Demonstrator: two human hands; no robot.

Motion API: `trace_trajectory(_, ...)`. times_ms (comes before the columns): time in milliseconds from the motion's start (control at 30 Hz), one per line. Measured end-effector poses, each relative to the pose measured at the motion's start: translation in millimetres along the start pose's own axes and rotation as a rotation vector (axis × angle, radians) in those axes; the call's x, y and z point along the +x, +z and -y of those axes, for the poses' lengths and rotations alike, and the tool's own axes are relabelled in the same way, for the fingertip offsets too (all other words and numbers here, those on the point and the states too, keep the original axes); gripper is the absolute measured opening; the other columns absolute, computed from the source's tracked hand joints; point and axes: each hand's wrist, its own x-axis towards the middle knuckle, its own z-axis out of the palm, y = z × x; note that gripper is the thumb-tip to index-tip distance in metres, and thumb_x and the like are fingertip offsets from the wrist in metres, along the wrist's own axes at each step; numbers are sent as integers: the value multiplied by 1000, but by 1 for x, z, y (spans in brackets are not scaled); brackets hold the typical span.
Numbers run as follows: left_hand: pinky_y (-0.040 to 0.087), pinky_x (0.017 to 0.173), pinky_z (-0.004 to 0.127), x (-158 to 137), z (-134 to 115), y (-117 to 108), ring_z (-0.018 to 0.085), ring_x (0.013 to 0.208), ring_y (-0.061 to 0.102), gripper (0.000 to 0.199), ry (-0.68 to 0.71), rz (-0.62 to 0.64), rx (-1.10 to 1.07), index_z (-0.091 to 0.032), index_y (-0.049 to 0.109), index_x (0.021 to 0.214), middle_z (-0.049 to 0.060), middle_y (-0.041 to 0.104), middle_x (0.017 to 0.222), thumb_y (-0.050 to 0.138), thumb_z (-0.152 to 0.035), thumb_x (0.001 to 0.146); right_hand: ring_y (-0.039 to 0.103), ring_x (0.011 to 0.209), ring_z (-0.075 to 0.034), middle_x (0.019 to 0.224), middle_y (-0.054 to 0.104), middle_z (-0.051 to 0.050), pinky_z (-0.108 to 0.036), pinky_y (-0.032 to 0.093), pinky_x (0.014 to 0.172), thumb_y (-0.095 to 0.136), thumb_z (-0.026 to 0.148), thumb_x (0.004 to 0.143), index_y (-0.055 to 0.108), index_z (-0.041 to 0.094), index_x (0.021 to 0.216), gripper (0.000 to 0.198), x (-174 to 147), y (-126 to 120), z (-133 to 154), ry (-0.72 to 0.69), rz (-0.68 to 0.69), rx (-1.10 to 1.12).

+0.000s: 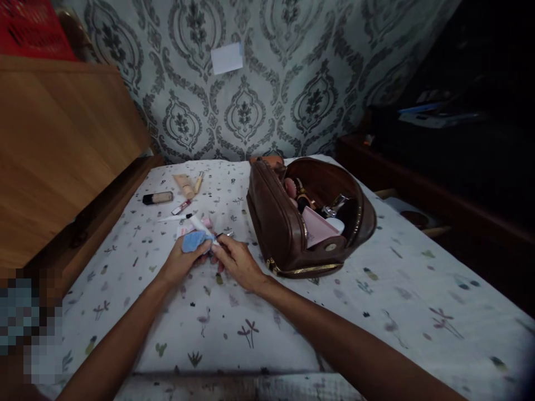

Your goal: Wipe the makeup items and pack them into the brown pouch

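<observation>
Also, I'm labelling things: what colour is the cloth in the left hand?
The cloth is light blue, seen in the head view.

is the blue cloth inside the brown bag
No, the blue cloth is in the left hand, outside and to the left of the brown bag.

Left hand (193, 257) and right hand (239, 260) close together, fingers (223, 254) curled (some hidden), forearms (127, 320) converging

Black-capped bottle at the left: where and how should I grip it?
Probably best by the middle of the bottle, pinching across its narrow width from above. It lies on its side, lengthwise left to right, black cap leftmost; the tan tube lies near its right end.
</observation>
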Motion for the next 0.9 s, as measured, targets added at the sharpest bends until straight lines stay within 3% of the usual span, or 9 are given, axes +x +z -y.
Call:
trace_trajectory(133,37,49,22,7,-6,-19,10,52,49,42,81,-322,-45,-18,58,70,-3,55,57,71,-58,78,54,55,-11,64,56,4,-22,38,55,54,38,97,55,20,82,23,3,-6,-3,3,-54,-78)
trace_trajectory(233,46,59,25,11,-6,-36,14,63,57,38,116,-517,69,-18,64,78,0,62,67,71,-56,77,50,62,-12,67,54,3,-24,34,59,64,30,93,60,19,82,16,5,-9,-5,-63,-39,-327)
trace_trajectory(333,52,85,33,16,2,-49,21,88,66,33,202,-437,355,-17,71,97,6,73,93,64,-47,82,53,71,-14,83,60,-1,-25,36,65,69,25,91,66,18,86,9,5,-10,-8,-119,19,-532)
trace_trajectory(467,41,111,48,25,20,-58,31,125,58,48,346,-238,688,-15,68,122,13,69,128,55,-28,77,54,74,-14,91,59,-3,-26,38,67,68,27,93,69,18,94,9,5,-10,-10,-114,47,-632)
trace_trajectory(667,40,112,54,33,42,-69,33,133,52,57,337,-87,904,-16,60,135,15,62,140,51,-30,80,56,76,-15,90,61,-3,-27,41,70,69,29,92,70,17,93,12,4,-10,-8,-117,35,-603)
trace_trajectory(900,41,110,54,40,54,-78,37,128,55,56,388,-91,975,-18,62,130,16,65,133,49,-46,84,61,79,-16,84,67,-4,-25,44,72,68,31,92,68,17,89,15,3,-3,2,-178,5,-513)
